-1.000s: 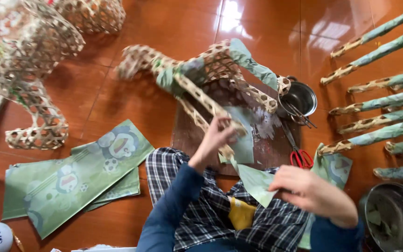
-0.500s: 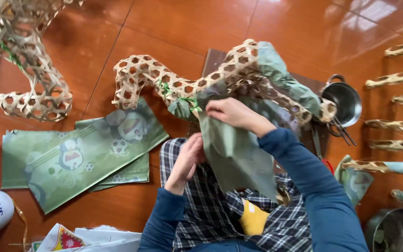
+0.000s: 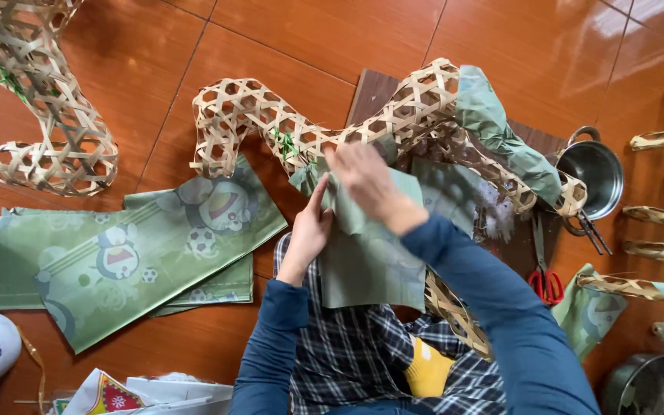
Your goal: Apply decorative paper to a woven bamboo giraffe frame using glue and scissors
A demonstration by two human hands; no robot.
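A woven bamboo lattice frame point(image 3: 263, 123) curves across the tiled floor in front of me, partly covered with green paper at its right end point(image 3: 501, 134). My right hand point(image 3: 366, 180) presses flat on a green paper sheet point(image 3: 370, 253) draped over the frame's middle. My left hand point(image 3: 310, 230) holds the sheet's left edge against the frame. The sheet hangs down over my checked lap.
Green cartoon-printed paper sheets point(image 3: 124, 246) lie at the left. Another bamboo frame point(image 3: 48, 115) stands at the upper left. A small metal pot point(image 3: 597, 169) and red-handled scissors point(image 3: 546, 269) sit to the right, beside several paper-wrapped bamboo sticks point(image 3: 662, 219). A dark board point(image 3: 378, 88) lies under the frame.
My right hand carried the green sheet from beside my lap up onto the frame. Both hands now lie flatter on it, smoothing it down. The camera has tilted closer.
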